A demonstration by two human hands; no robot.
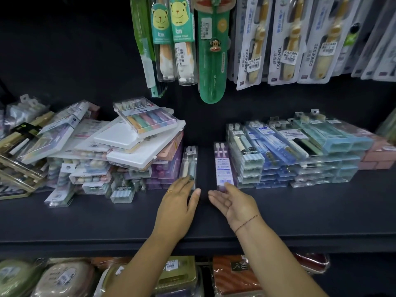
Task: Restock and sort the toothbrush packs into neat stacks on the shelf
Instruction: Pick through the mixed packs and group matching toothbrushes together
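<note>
Two packs are seen at the middle gap of the shelf (300,211) — a pale pack (189,163) touched at its near end by the left hand (182,203), a purple pack (222,166) by the right hand (234,203), fingers straight, nothing gripped. The right-side stacks (300,153) are squared; the left heap (107,146) is judged unsorted — most remains.
</note>
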